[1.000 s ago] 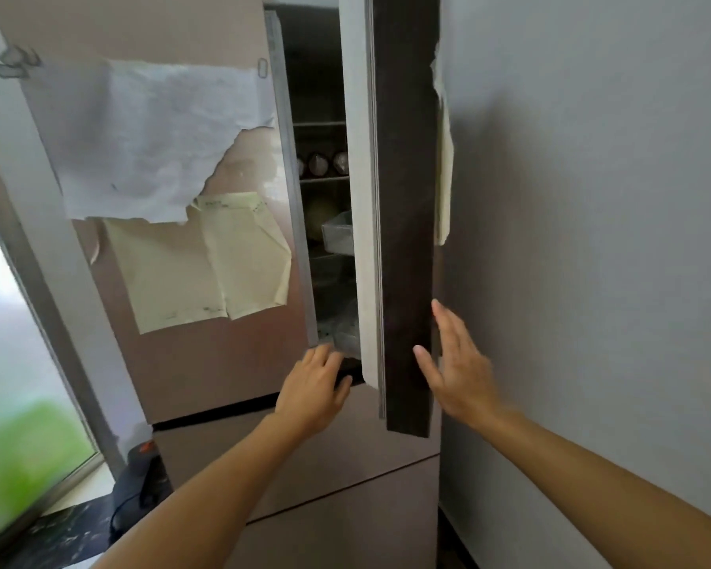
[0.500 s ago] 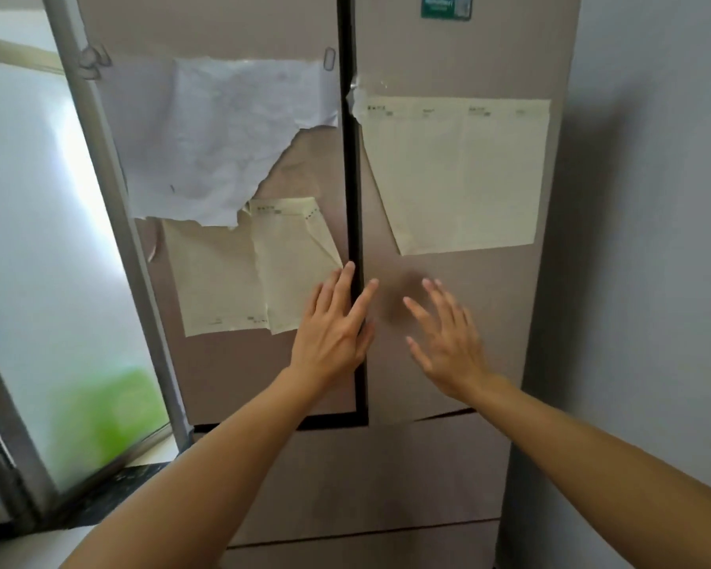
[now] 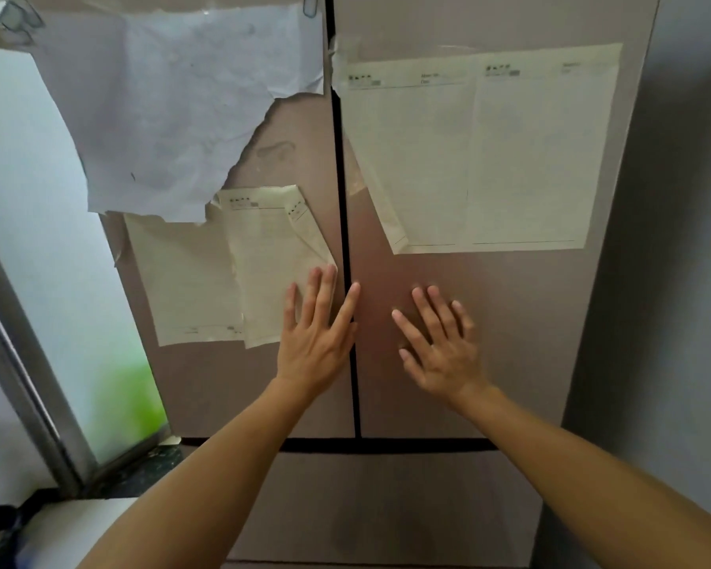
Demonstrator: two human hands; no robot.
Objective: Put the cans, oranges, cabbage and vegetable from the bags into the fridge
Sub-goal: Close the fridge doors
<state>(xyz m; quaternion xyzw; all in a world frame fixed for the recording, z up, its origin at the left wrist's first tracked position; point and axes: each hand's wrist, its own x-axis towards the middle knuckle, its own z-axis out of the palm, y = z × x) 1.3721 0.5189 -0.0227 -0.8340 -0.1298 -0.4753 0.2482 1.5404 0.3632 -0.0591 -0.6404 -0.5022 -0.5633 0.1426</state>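
The fridge [image 3: 510, 322] stands right in front of me with both upper doors closed. The cans, oranges, cabbage, vegetable and bags are nowhere in view, so I cannot say where they are. I'd judge the doors stiff, smooth and fairly weighty. I see no handle, so the place to take hold is probably the inner edge along the seam [image 3: 345, 199], fingers hooked behind it, since a flat palm would only slide. The taped papers are thin and one is already torn, so I should keep my grip off them. My left hand [image 3: 317, 338] lies flat on the left door [image 3: 230, 384], fingers straight and spread, forefinger slanting across the seam, the other fingertips on the corner of a folded yellow sheet [image 3: 271, 260]. My right hand [image 3: 440, 347] is spread flat at the right door [image 3: 522, 342], just beside the seam; whether it presses or hovers I cannot tell. Both hold nothing, and both forearms reach up and forward. A window [image 3: 38, 199] is to the left, a grey wall [image 3: 682, 240] to the right.
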